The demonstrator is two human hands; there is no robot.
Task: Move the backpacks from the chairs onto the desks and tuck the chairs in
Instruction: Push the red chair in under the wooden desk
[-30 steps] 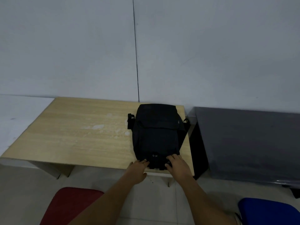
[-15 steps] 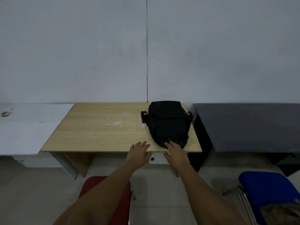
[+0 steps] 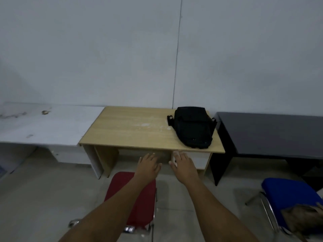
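Wooden desk (image 3: 132, 135) beyond left hand (image 3: 148, 165), right hand (image 3: 183, 165): open, empty.

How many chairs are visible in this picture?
2. The red chair stands in front of the wooden desk, under the left forearm. The blue chair is at the right edge. Others may lie outside the view.

Both hands have come off the black backpack (image 3: 192, 127). A second ago the fingers rested on its near end; now the left hand (image 3: 148, 165) and right hand (image 3: 183, 164) hang flat and empty, fingers spread, below the wooden bench (image 3: 132, 131) front edge, clear of the bag. The view has drawn back from the bench, so the red chair (image 3: 131, 198) seat and more of the blue chair (image 3: 290, 199) show.
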